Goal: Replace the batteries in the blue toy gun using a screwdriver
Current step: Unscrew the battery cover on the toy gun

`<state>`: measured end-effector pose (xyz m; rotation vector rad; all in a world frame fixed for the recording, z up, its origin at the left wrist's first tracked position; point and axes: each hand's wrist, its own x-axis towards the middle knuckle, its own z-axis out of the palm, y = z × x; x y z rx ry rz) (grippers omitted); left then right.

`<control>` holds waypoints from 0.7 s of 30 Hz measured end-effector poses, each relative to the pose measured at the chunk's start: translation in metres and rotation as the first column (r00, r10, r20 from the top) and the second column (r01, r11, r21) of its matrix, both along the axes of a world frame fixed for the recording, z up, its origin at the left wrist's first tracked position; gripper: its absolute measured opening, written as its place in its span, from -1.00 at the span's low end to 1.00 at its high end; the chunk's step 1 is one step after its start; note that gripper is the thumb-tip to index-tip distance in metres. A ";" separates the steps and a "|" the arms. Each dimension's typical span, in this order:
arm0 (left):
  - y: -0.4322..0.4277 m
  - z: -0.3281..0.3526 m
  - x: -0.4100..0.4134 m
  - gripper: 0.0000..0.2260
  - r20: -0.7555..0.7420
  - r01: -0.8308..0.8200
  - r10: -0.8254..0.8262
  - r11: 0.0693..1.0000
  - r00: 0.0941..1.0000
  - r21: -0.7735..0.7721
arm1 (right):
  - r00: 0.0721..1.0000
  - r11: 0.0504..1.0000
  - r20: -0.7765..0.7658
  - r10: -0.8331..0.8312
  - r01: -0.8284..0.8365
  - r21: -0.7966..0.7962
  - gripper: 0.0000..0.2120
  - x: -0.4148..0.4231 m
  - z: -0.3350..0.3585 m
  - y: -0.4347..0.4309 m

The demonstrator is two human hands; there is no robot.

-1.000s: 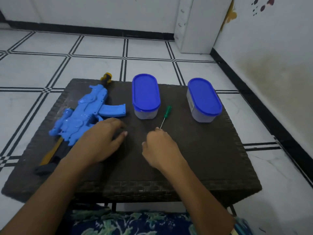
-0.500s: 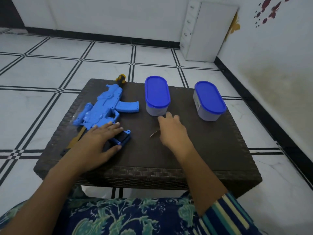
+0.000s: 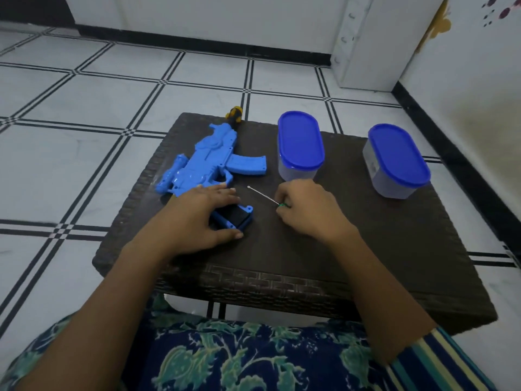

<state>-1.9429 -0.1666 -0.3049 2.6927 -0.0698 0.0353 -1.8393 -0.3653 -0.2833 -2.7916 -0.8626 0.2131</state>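
The blue toy gun lies on its side on the left part of the dark woven table, its orange muzzle pointing away from me. My left hand rests on the gun's grip end, fingers spread and thumb beside it. My right hand grips the green handle of the screwdriver; its thin metal shaft points up and left toward the gun. The handle is almost wholly hidden in my fist.
Two translucent oval containers with blue lids stand at the back of the table, one in the middle and one on the right. A white cabinet stands against the far wall. Tiled floor surrounds the table.
My right hand has picked the screwdriver up off the table and now holds it, shaft aimed at the gun. My left hand has stayed on the gun's grip. The camera has pulled back.
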 end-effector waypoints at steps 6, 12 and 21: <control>0.002 -0.002 -0.003 -0.30 0.026 -0.003 0.004 1.000 1.000 -0.022 | 0.985 0.851 -0.166 0.043 0.051 0.522 -0.81 -0.008 0.012 0.012; 0.002 -0.003 -0.003 -0.31 0.016 -0.021 0.021 0.999 1.000 -0.050 | 0.847 0.410 -0.520 0.108 0.439 0.800 -0.75 -0.008 0.029 0.009; -0.002 0.000 -0.003 -0.35 0.030 -0.034 0.034 0.999 0.999 -0.026 | 0.834 0.369 -0.526 0.169 0.441 0.818 -0.85 -0.009 0.036 0.012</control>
